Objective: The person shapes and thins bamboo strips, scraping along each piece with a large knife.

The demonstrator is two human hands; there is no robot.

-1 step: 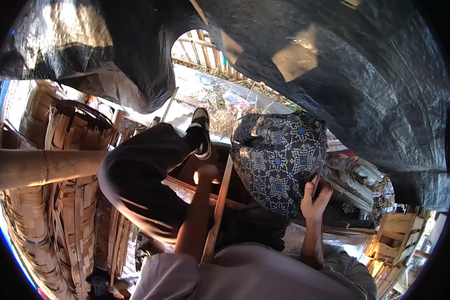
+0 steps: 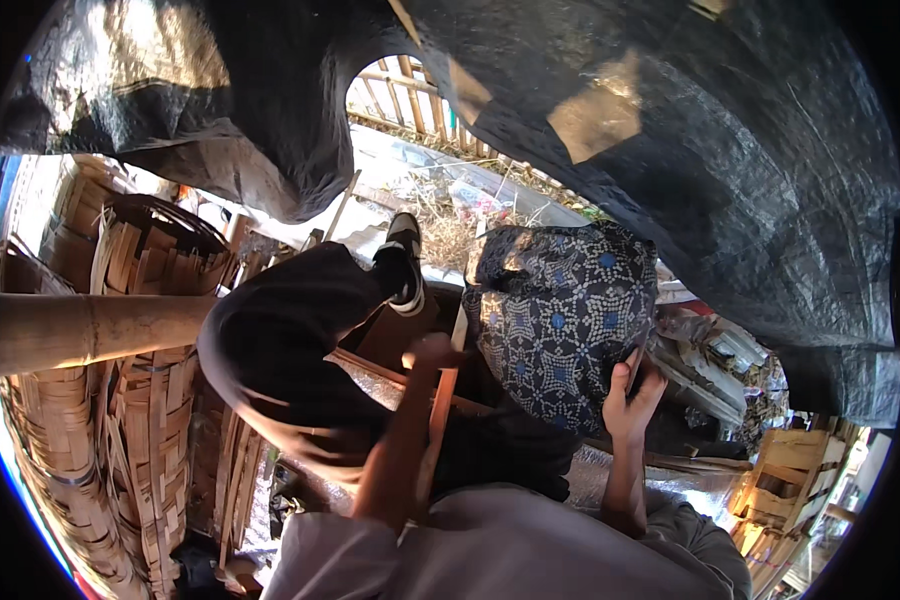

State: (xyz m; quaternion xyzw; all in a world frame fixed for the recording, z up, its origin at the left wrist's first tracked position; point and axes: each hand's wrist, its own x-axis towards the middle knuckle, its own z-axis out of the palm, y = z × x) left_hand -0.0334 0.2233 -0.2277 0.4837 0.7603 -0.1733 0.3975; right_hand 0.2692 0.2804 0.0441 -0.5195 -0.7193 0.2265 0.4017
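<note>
A dark cloth with a white and blue pattern [image 2: 555, 320] is draped over my right knee. At its right edge, my right hand [image 2: 632, 402] is closed with the thumb up, around something thin that I cannot make out. My left hand [image 2: 435, 352] crosses over a long flat strip of wood or bamboo [image 2: 440, 405] running between my legs. Motion smears its fingers, so whether it grips the strip cannot be told. My left leg in dark trousers [image 2: 280, 335] is bent, and its shoe [image 2: 406, 262] points forward.
A thick bamboo pole [image 2: 90, 322] juts in from the left, beside tall woven bamboo baskets [image 2: 65, 440]. Black plastic sheeting [image 2: 730, 150] hangs low in front and to the right. A wooden crate [image 2: 790, 475] and a heap of scraps [image 2: 715, 385] lie at the right.
My left hand has moved slightly to the right, from beside the strip to across it. My right hand and the cloth have barely changed.
</note>
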